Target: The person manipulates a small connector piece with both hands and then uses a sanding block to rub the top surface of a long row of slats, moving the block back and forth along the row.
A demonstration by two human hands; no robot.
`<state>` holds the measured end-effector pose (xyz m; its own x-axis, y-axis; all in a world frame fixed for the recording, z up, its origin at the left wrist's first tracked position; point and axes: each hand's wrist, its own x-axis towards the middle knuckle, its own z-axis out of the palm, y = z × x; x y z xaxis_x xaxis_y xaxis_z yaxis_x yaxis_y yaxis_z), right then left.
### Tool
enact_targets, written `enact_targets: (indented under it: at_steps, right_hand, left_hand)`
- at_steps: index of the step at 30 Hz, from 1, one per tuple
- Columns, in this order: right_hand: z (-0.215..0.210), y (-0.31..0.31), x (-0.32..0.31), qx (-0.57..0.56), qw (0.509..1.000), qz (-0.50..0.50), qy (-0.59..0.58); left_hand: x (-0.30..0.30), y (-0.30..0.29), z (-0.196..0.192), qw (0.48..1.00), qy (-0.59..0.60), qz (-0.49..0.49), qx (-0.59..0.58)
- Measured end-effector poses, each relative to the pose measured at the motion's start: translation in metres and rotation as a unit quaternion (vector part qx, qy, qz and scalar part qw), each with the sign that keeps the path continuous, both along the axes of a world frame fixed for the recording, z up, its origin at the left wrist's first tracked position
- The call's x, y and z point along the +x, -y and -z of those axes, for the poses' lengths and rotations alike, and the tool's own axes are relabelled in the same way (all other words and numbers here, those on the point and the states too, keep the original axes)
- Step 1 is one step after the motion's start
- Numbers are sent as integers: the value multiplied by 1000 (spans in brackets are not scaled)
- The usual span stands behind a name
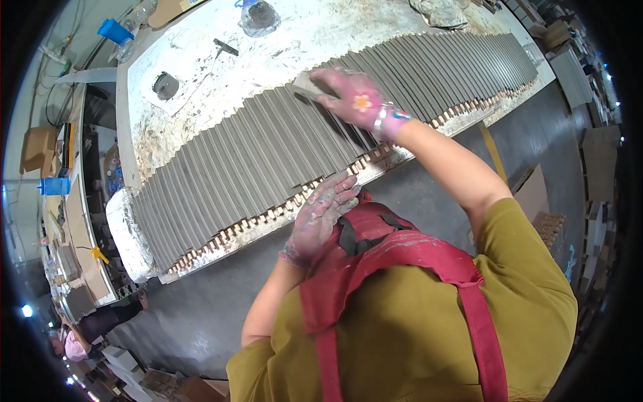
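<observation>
Right hand [353,99] presses fingers closed on a grey pad [309,86] atop the slats [268,154]; left hand [321,214], fingers loosely open, rests at their near edge; hard rubbing could shift loose slats.

— What is the person wearing up top?

— A mustard-yellow short-sleeved shirt [415,321], with a dark red apron [395,248] over it; the apron's wide straps run across the shoulders and down the back, smudged with grey.

— And on the hands?

— Both the left hand [320,216] and the right hand [353,98] wear thin pink gloves streaked with grey and greenish smears. The right glove has a small orange flower mark on its back.

— Anything at the wrist?

— A silvery bangle [382,118] at the right wrist.
</observation>
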<state>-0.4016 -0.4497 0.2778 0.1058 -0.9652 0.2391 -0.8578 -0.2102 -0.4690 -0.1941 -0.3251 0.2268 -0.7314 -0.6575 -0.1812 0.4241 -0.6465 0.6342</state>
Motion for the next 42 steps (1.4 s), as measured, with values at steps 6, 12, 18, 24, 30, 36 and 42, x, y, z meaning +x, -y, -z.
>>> enact_targets:
  at_steps: [6,12,18,24,30,36,42]
  right_hand:
    - [-4,-76,27,50,968,-236,-64]
    - [-10,32,16,33,999,23,20]
    - [7,13,68,21,989,-117,-89]
    - [8,57,61,58,995,-3,-81]
    - [-5,39,104,57,995,-78,-27]
    - [19,36,124,-62,988,-120,-80]
    - [-17,32,99,22,992,-118,-42]
  left_hand:
    - [2,-3,-2,999,-20,-26,33]
    - [14,8,-15,999,44,7,-5]
    - [16,6,-24,998,43,-19,33]
    - [28,9,-2,1000,-12,0,-11]
    - [32,11,-12,999,18,9,44]
    - [35,10,-9,1000,21,5,22]
    - [45,8,-3,1000,17,9,15]
